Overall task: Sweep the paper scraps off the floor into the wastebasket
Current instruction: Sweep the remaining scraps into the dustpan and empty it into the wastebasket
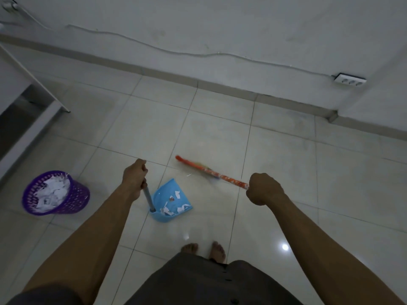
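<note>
Blue dustpan: holds paper scraps, not yet emptied. Purple wastebasket, left of dustpan, already well filled. Left grip clenches dustpan handle; right grip clenches orange broom.

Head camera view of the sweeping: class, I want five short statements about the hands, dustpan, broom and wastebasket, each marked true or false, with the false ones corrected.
1. The left hand grips the handle of the dustpan. True.
2. The dustpan is empty. False: paper scraps lie in it.
3. The right hand grips the broom. True.
4. The wastebasket stands on the person's right. False: it stands on the left, with paper in it.
5. The person wears shoes. False: the feet are bare.
</note>
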